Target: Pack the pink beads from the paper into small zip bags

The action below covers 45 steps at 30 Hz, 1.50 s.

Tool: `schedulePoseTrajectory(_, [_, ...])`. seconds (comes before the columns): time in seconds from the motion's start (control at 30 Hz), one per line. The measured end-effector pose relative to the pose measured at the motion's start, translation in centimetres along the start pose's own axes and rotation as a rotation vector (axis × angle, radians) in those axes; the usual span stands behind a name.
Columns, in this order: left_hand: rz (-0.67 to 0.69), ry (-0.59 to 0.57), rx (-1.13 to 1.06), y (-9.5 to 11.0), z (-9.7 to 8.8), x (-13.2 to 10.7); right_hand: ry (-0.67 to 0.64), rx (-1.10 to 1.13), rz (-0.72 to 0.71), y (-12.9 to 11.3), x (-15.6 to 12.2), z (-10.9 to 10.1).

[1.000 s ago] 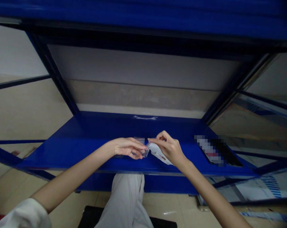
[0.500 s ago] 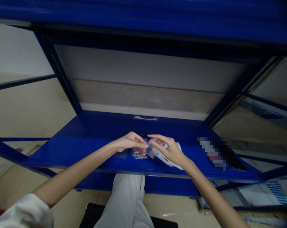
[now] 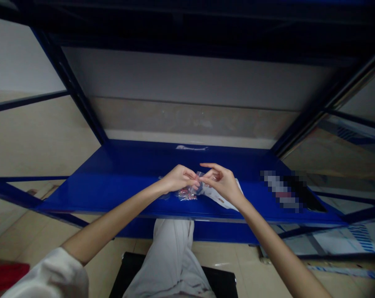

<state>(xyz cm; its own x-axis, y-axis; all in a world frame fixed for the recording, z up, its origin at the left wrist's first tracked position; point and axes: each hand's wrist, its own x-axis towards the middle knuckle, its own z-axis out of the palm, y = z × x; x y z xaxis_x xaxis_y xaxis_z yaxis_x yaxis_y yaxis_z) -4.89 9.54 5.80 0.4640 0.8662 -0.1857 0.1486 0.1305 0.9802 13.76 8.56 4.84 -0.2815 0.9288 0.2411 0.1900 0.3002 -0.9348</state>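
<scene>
Above the blue shelf, my left hand (image 3: pixel 183 179) pinches the edge of a small clear plastic bag (image 3: pixel 200 177). My right hand (image 3: pixel 223 182) meets it from the other side, thumb and fingers closed at the same bag while the index finger points out. Under my left fingers lies clear plastic with small red and pale pieces (image 3: pixel 187 194), too small to name. A white printed packet (image 3: pixel 223 200) lies flat beneath my right hand, partly covered by it. What the pinched bag contains is hard to make out.
The blue metal shelf (image 3: pixel 113 182) has upright posts on both sides and another level overhead. A blurred-out dark item (image 3: pixel 311 196) lies at its right end. Below are my legs (image 3: pixel 175 256) and a black seat (image 3: pixel 220 281); a red thing (image 3: pixel 7 275) is at lower left.
The view has tilted slightly, and both hands appear a little higher and further right. My right thumb and fingers have drawn in closer to my left fingertips at the bag.
</scene>
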Motion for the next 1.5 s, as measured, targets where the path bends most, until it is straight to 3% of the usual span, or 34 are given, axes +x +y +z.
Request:
schedulePoseTrajectory(0.13, [-0.070,0.068,-0.151,-0.5,0.4,-0.1,0.024,0.030,0.043,0.3,0.1,-0.4])
schedulePoseTrajectory(0.33, [-0.076,0.138,-0.206,-0.6,0.9,-0.2,-0.059,0.020,0.066,1.1,0.8,-1.0])
schedulePoseTrajectory(0.4, [-0.075,0.150,-0.211,-0.6,1.1,-0.1,-0.029,-0.044,0.006,1.0,0.9,-0.9])
schedulePoseTrajectory(0.5, [-0.072,0.145,-0.206,-0.7,1.1,0.0,0.026,-0.281,-0.232,0.3,0.5,-0.9])
schedulePoseTrajectory(0.6, [-0.059,0.123,-0.174,-0.8,0.8,-0.3,-0.106,-0.530,-0.443,-1.0,-0.2,-1.1])
schedulePoseTrajectory(0.8, [-0.007,0.071,-0.072,-0.9,0.6,-1.3,-0.373,-0.879,-0.528,-3.1,-1.1,-1.3])
schedulePoseTrajectory(1.03, [0.079,0.090,0.032,-1.3,1.2,-1.3,-0.439,-1.144,-0.633,-2.9,-0.7,-0.6])
schedulePoseTrajectory(1.13, [0.138,0.116,0.054,-1.8,1.8,-1.1,-0.440,-1.156,-0.670,-2.1,-0.4,-0.5])
schedulePoseTrajectory(1.27, [0.163,0.158,0.023,-1.7,2.3,-1.2,-0.373,-1.013,-0.675,-0.8,-0.5,-0.9])
schedulePoseTrajectory(1.4, [0.105,0.176,-0.084,-1.1,1.8,-1.5,-0.261,-0.899,-0.720,0.1,-0.9,-1.4])
schedulePoseTrajectory(1.5, [0.054,0.213,-0.135,-1.2,1.3,-1.3,-0.253,-0.887,-0.681,0.1,-1.2,-1.2])
